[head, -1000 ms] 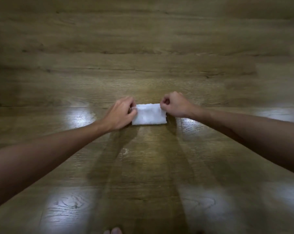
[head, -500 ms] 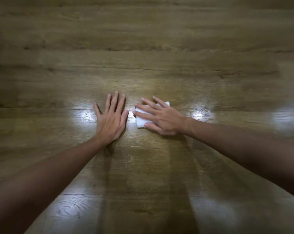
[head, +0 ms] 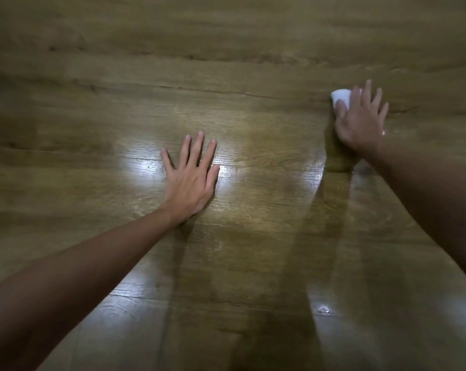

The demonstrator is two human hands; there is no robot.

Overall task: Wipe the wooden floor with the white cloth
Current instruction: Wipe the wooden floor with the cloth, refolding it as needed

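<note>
The folded white cloth (head: 341, 97) lies on the wooden floor (head: 253, 76) at the upper right, mostly hidden under my right hand (head: 360, 121). That hand presses flat on the cloth with its fingers spread, and only the cloth's far left corner shows. My left hand (head: 191, 180) rests palm down on the floor near the middle, fingers apart, holding nothing, well to the left of the cloth.
Brown wooden planks fill the whole view, with bright glare patches around my left hand and near the bottom. Shadows of my arms fall across the boards toward the bottom edge.
Both hands let go of the cloth's ends. My left hand went flat on the floor. My right hand covered the cloth and slid it far to the right and away.
</note>
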